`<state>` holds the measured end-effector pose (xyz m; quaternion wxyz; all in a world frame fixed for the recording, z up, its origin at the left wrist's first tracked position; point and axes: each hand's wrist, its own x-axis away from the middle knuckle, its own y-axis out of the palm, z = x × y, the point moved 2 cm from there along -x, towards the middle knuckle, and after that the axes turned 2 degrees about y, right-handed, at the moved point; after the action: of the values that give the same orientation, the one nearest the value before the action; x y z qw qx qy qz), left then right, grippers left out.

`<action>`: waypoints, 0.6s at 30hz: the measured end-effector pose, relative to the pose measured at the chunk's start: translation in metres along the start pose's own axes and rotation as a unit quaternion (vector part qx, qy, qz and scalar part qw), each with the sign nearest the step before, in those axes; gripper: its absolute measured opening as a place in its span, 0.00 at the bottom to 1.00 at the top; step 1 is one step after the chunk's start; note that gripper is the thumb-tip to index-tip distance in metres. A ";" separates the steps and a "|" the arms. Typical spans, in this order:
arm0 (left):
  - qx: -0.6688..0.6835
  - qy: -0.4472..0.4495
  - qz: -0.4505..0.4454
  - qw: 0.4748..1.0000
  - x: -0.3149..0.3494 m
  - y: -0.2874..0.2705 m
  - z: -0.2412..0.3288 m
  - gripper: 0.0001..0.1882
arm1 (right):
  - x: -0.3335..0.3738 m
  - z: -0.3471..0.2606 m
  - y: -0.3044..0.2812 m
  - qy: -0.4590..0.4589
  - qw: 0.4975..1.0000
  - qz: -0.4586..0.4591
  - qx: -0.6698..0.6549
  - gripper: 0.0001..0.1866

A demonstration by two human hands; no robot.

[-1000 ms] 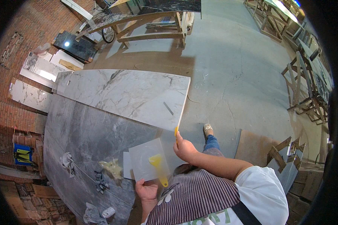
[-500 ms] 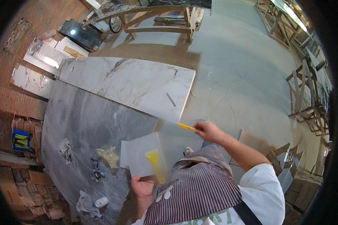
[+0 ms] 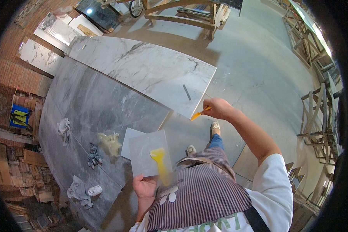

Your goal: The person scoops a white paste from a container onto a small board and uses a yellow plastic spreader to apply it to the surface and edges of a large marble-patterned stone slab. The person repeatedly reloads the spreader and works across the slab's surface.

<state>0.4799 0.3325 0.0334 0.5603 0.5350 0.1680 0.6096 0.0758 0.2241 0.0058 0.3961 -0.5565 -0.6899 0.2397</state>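
Note:
My right hand (image 3: 218, 108) is closed round a small orange-yellow scraper (image 3: 196, 115). Its blade meets the near right corner of a long white marble-look slab (image 3: 154, 65), at the slab's end edge. With my left hand (image 3: 144, 188), fingers closed on the lower edge, I hold a pale, thin square board (image 3: 139, 154). Across that board lies a larger yellow scraper (image 3: 159, 157), its handle blurred and pointing toward my apron. A thin dark strip (image 3: 186, 92) rests on the slab near its right end.
The slab lies beside a grey dusty worktop (image 3: 92, 96). On the worktop are a white sheet (image 3: 131, 139), a clear plastic bag (image 3: 110, 144), dark gloves (image 3: 94, 155), grey rags (image 3: 79, 192) and a white roll (image 3: 95, 190). Wooden trestles (image 3: 181, 21) stand behind.
My right hand has moved up and away from me with the small scraper, staying at the slab's corner. The board in my left hand has shifted slightly. A stepping foot now shows below my right hand.

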 end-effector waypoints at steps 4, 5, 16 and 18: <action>-0.017 0.016 0.018 1.000 0.002 -0.006 0.000 0.35 | -0.011 0.001 0.003 -0.015 1.000 -0.007 -0.021 0.14; -0.016 0.014 0.014 1.000 0.002 -0.005 0.000 0.35 | -0.013 -0.002 0.002 -0.011 1.000 -0.012 -0.016 0.15; -0.022 0.007 0.020 1.000 0.005 0.001 -0.004 0.36 | -0.011 -0.006 0.001 -0.018 0.999 -0.004 -0.033 0.14; -0.013 0.002 0.018 1.000 0.003 0.003 -0.004 0.36 | -0.014 -0.001 0.009 -0.037 0.999 0.015 -0.016 0.14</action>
<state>0.4756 0.3363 0.0353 0.5559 0.5298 0.1518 0.6223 0.0833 0.2129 -0.0046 0.3575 -0.5638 -0.6994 0.2553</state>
